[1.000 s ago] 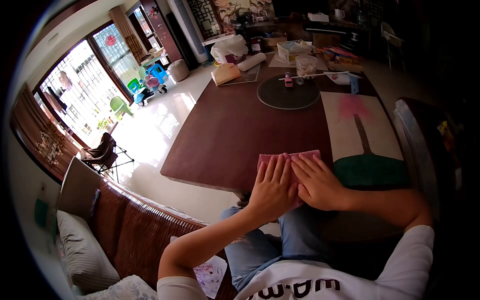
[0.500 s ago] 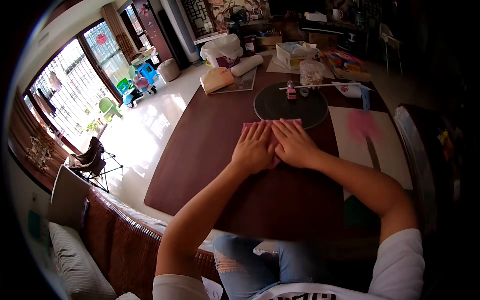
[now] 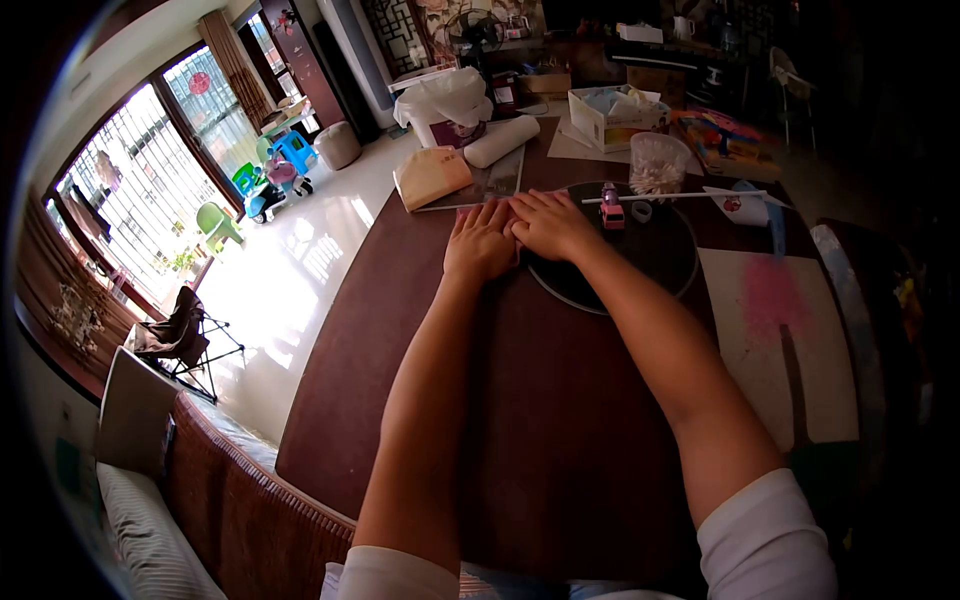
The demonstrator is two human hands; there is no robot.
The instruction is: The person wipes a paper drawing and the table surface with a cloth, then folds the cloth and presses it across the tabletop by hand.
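Observation:
A pink cloth [image 3: 463, 212] lies flat on the dark red-brown table [image 3: 400, 310], mostly hidden beneath my hands. My left hand [image 3: 482, 242] presses down on it with fingers stretched out. Beside it, my right hand [image 3: 552, 226] also lies flat on the cloth, its fingers extended and close to the left hand. Both arms reach far forward. Just right of my right hand is a round dark turntable [image 3: 655, 255], which bears a small pink toy [image 3: 612, 208] and a white stick [image 3: 690, 195].
Beyond my hands are a beige packet [image 3: 430, 178], a white roll [image 3: 502, 141] and a white plastic bag [image 3: 445, 97]. A clear tub [image 3: 658, 165] and a white box [image 3: 615, 112] stand farther right. A painting [image 3: 740, 350] lies along the right side.
Both hands have slid forward and to the left with the pink cloth under them. My arms are straighter, and the view has leaned in over the table.

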